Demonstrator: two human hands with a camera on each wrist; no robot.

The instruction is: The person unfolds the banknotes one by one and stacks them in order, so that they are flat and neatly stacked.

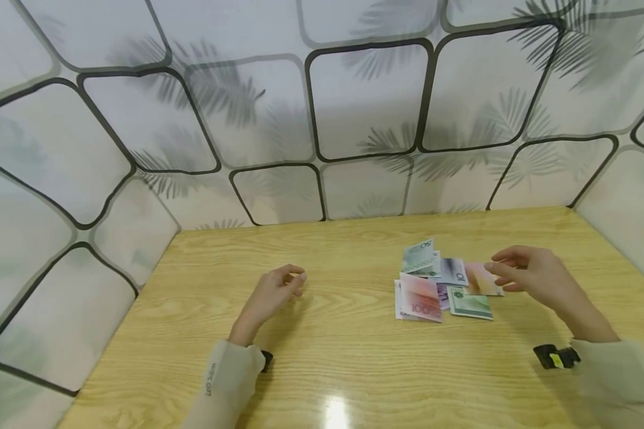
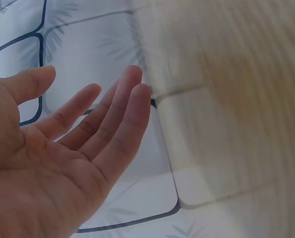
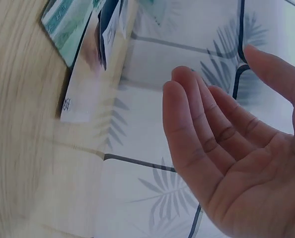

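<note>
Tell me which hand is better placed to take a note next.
Right, I think: the right hand is empty and close to the notes, while the left hand, also empty, is farther away.

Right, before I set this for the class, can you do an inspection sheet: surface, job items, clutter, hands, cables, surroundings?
Surface: wood-grain table, with a bright reflection at the near side.
Job items: banknotes, grouped and overlapping, right of centre.
Clutter: nothing seen.
Left hand: holds nothing.
Right hand: holds nothing, at the right end of the banknotes.
Cables: nothing seen.
Surroundings: pale leaf-print backdrop behind and at both sides.
</note>
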